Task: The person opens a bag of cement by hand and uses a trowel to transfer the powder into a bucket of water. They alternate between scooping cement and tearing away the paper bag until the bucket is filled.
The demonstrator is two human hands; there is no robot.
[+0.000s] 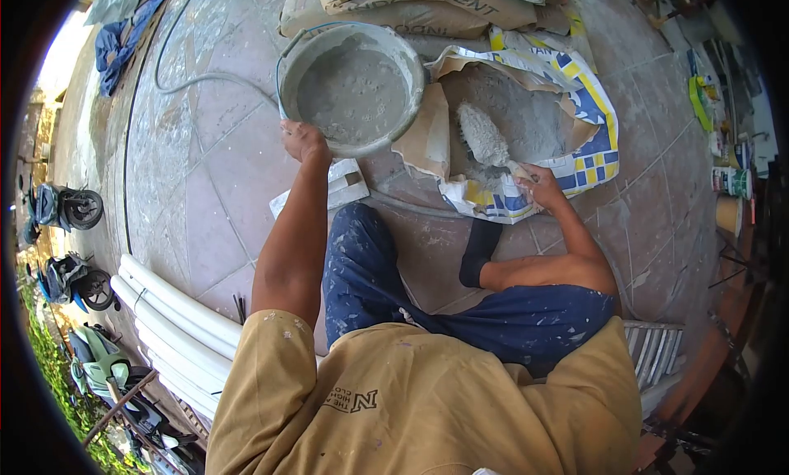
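Note:
My left hand grips the near rim of a bucket that holds wet grey mix. In my right hand is the handle of a trowel, its blade heaped with grey powder. The trowel is over the torn opening of a cement bag, which has grey powder inside. The bag lies right beside the bucket. A flat float with a grey handle rests on the floor between my left forearm and my knee.
Stacked cement bags lie beyond the bucket. A hose runs across the tiled floor. White pipes and parked motorbikes are at the left. A metal ladder lies at the lower right.

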